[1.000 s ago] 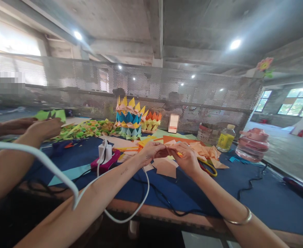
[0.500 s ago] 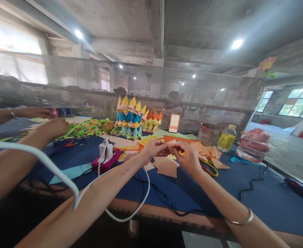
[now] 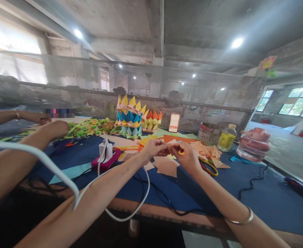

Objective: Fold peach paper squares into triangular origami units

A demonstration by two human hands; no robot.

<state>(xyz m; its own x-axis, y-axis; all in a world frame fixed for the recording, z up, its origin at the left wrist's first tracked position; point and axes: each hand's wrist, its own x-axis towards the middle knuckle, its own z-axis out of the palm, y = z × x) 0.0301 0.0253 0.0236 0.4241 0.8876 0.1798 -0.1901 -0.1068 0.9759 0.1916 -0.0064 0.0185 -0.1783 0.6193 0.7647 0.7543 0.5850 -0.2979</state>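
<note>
My left hand (image 3: 153,151) and my right hand (image 3: 189,159) meet over the table, fingertips pinched together. Between them is a small piece of peach paper (image 3: 169,146), mostly hidden by the fingers. A larger peach paper sheet (image 3: 167,167) lies on the table below my hands. Scissors with yellow and red handles (image 3: 210,167) rest beside my right wrist. Folded peach paper pieces (image 3: 212,152) are piled just beyond that wrist. Orange strips of paper (image 3: 128,148) spread out left of my left hand.
Folded-paper tiers in blue and yellow (image 3: 129,119) stand at the back. A magenta power strip (image 3: 107,162) has a white charger (image 3: 105,151) and cables trailing. At right are a yellow bottle (image 3: 227,138) and a pink-lidded jug (image 3: 254,146). A co-worker's hands (image 3: 54,130) work at left.
My own hands stay almost still, fingers pinched on the paper. At left, the co-worker's hands have shifted slightly.
</note>
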